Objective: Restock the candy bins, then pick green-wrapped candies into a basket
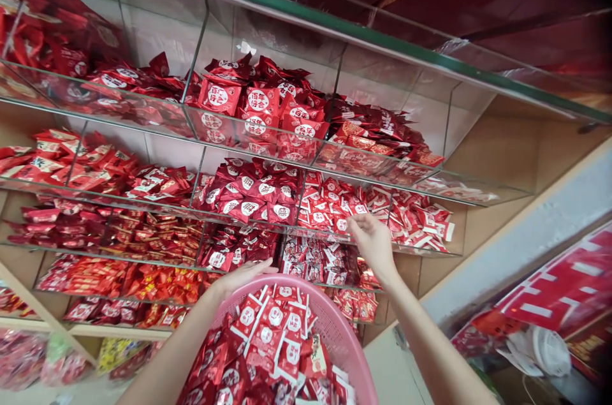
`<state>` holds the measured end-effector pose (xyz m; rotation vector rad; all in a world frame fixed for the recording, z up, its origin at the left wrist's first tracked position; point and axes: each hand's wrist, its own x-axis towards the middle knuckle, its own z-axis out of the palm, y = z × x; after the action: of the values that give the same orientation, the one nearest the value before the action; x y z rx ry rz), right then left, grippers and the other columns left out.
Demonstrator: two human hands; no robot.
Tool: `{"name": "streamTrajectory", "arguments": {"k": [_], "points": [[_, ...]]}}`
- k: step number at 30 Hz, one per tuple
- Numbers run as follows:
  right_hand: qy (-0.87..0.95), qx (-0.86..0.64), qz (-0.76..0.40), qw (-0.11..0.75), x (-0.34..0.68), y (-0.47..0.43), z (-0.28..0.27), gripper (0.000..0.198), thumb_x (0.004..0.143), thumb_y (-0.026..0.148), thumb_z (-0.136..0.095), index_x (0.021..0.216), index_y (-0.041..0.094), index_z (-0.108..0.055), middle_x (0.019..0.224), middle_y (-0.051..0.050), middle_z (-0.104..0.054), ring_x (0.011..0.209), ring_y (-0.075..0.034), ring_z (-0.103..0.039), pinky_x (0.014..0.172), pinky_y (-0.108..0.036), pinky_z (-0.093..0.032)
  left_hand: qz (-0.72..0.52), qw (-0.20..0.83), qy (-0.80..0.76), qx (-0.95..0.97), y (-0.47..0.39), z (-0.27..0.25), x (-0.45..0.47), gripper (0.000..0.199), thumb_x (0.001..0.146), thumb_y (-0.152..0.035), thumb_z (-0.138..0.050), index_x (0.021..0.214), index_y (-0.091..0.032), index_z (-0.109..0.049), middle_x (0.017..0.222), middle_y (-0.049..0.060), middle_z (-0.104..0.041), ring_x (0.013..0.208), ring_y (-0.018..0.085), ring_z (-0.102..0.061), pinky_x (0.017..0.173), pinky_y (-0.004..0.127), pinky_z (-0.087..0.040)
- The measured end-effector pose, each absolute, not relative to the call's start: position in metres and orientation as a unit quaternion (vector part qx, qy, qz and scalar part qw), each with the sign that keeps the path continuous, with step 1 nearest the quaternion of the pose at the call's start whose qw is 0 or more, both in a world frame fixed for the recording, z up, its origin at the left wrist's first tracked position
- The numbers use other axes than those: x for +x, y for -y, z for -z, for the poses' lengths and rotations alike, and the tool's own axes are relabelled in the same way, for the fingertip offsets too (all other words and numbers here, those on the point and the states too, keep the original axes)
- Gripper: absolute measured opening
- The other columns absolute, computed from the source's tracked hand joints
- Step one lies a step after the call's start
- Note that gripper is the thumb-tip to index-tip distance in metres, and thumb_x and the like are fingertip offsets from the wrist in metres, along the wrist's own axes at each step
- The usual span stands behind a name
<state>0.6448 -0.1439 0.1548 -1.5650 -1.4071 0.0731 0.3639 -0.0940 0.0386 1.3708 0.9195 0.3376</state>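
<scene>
A pink plastic basket (351, 354) heaped with small red and white packets (275, 335) is close in front of me. My left hand (241, 276) lies along its far left rim, fingers stretched along the edge and thumb out of sight; it steadies the basket. My right hand (373, 242) reaches into a shelf compartment on the right. Its bent fingertips are at the red packets with white round labels (329, 201), touching or just over them. Whether a packet is pinched there is hard to make out.
Stepped glass shelves (248, 150) hold several compartments of red packets, split by clear dividers. Larger red bags (258, 99) with white circles fill an upper row. A green-edged glass pane (335, 25) crosses above. Bagged goods (117, 354) lie low left; a white roll (549, 351) sits right.
</scene>
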Motion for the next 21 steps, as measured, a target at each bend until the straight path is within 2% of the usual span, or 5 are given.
{"name": "streamTrajectory", "arguments": {"k": [4,7,13,18,21], "points": [[0.575,-0.716,0.085,0.387,0.672,0.126,-0.168,0.020,0.076,0.034,-0.053,0.085,0.019,-0.063,0.071,-0.005,-0.068,0.067,-0.020,-0.061,0.060,-0.027,-0.037,-0.161,0.691,-0.398,0.582,0.093,-0.028,0.365,0.061,0.076,-0.070,-0.041,0.112,-0.025,-0.064,0.118,0.002,-0.059,0.111,0.022,-0.053,0.100,0.030,-0.037],[0.595,-0.725,0.089,0.337,0.681,0.122,-0.165,0.018,0.075,0.032,-0.055,0.086,0.020,-0.062,0.067,-0.001,-0.066,0.066,-0.018,-0.060,0.057,-0.025,-0.033,-0.165,0.695,-0.393,0.579,0.091,-0.024,0.365,0.060,0.077,-0.069,-0.042,0.110,-0.025,-0.064,0.118,0.002,-0.059,0.111,0.021,-0.053,0.100,0.029,-0.036],[0.603,-0.727,0.071,0.322,0.680,0.119,-0.155,0.020,0.074,0.035,-0.058,0.087,0.020,-0.060,0.064,0.002,-0.062,0.062,-0.016,-0.057,0.055,-0.024,-0.032,-0.165,0.642,-0.411,0.627,0.090,-0.026,0.364,0.055,0.079,-0.066,-0.039,0.108,-0.027,-0.066,0.124,0.000,-0.055,0.117,0.022,-0.047,0.102,0.030,-0.034],[0.613,-0.721,0.071,0.317,0.682,0.119,-0.156,0.023,0.076,0.033,-0.057,0.093,0.019,-0.060,0.064,0.002,-0.062,0.063,-0.016,-0.057,0.056,-0.024,-0.035,-0.155,0.638,-0.411,0.633,0.094,-0.032,0.364,0.056,0.082,-0.064,-0.036,0.113,-0.027,-0.063,0.122,0.000,-0.056,0.117,0.022,-0.047,0.102,0.030,-0.034],[0.619,-0.716,0.108,0.304,0.688,0.121,-0.161,0.025,0.082,0.030,-0.049,0.101,0.018,-0.059,0.078,-0.003,-0.065,0.074,-0.018,-0.061,0.062,-0.026,-0.040,-0.154,0.645,-0.416,0.623,0.096,-0.036,0.364,0.057,0.080,-0.064,-0.038,0.114,-0.025,-0.063,0.120,0.000,-0.057,0.117,0.022,-0.047,0.101,0.030,-0.034]]}}
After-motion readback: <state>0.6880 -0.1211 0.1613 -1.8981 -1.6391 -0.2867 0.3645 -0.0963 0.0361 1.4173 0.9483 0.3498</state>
